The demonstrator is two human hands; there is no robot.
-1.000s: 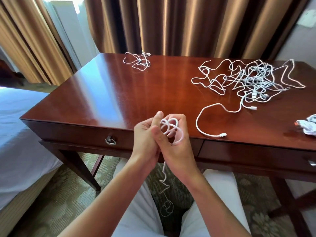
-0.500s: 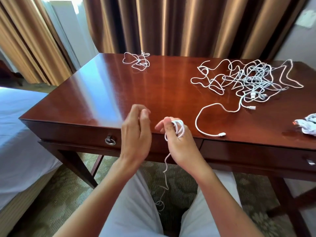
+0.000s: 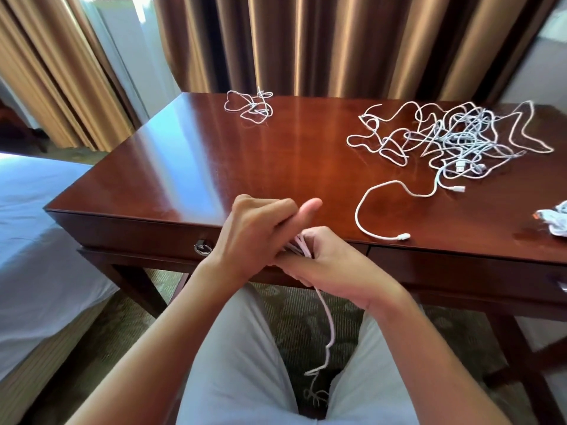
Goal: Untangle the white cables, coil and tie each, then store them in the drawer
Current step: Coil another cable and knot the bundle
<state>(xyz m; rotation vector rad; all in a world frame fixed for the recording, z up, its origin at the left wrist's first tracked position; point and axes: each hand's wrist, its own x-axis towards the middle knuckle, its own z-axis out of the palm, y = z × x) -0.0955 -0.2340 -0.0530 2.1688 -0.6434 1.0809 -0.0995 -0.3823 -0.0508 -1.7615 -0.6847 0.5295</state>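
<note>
White cable in hand: a few loops of it show between the two hands, in front of the desk edge. Its loose end hangs down between the knees, toward the carpet.
Right hand: fingers curled round the loops, holding them. The back of the hand faces up and the wrist bends to the left.
Left hand: lies over the right hand, touching it. Fingers are bent, thumb sticks out straight to the right. I cannot tell if it holds the cable.
Big pile of cables: a messy heap on the right side of the desk. One end curls out toward the near edge.
Small cable: alone at the far side of the desk, well apart from the pile.
Desk: shiny brown wood.
Drawer: closed, with a ring handle just left of the left wrist.
</note>
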